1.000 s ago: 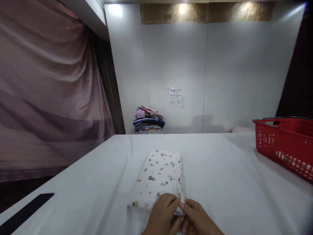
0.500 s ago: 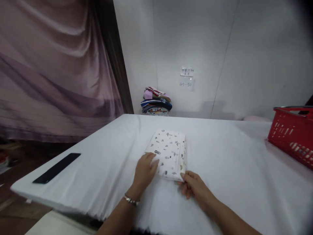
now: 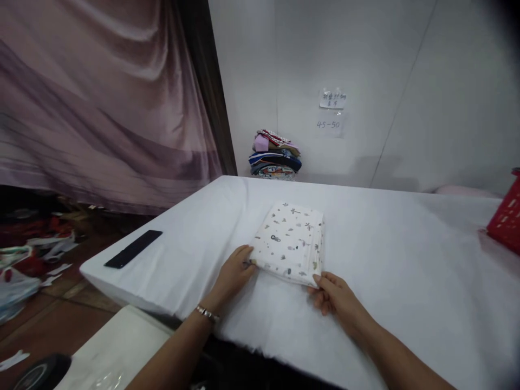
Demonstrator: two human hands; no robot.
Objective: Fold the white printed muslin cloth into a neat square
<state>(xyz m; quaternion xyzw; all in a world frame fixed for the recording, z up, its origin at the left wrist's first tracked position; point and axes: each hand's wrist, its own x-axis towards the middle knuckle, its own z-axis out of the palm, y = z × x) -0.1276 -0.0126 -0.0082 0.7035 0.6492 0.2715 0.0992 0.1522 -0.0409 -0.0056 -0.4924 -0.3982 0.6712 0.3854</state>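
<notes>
A folded white cloth (image 3: 286, 238) with small printed plants and shapes lies flat on the white-covered table (image 3: 382, 260). At its near left corner, my left hand (image 3: 235, 269) grips the edge between thumb and fingers; a bracelet circles that wrist. My right hand (image 3: 333, 294) pinches the near right corner, thumb on top and fingers curled beneath. What the cloth is when unfolded cannot be made out.
A black flat strip (image 3: 134, 249) lies near the table's left edge. Behind the table stands a stack of folded fabrics (image 3: 276, 157) by the wall. A red basket (image 3: 506, 222) is at the right. Plastic bags (image 3: 16, 287) litter the floor at left.
My left hand has moved from the cloth's top to its near left corner and closed on it. My right hand keeps its corner. The view has turned left.
</notes>
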